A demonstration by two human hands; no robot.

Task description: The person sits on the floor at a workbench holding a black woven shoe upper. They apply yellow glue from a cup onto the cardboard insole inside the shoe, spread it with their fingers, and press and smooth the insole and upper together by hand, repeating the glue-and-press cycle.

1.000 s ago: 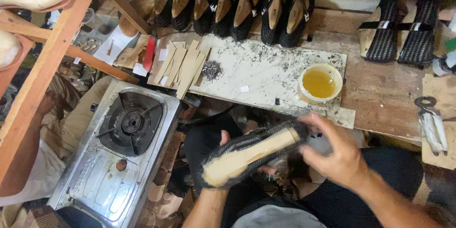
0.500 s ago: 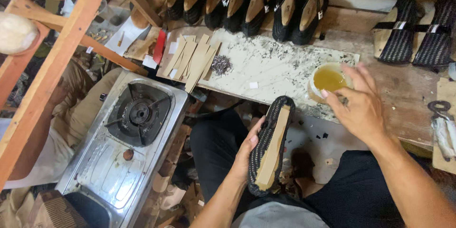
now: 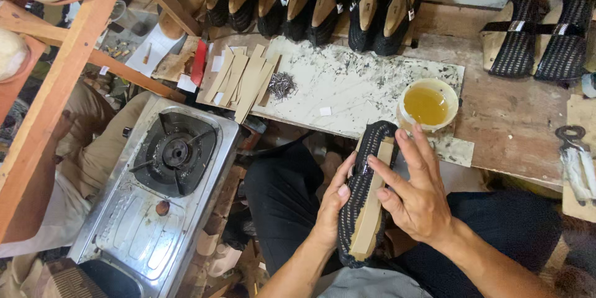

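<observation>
2 hands on 1 woven shoe; 1 glue bowl nr.

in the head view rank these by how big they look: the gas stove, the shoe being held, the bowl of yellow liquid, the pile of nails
1. Gas stove
2. Shoe, held by the left hand with the right hand on it; it sits nearer the camera, so it may look oversized
3. Bowl of yellow liquid
4. Pile of nails

Soft even daylight, faint shadows; sharp centre, mild wide-angle bending at edges
</observation>
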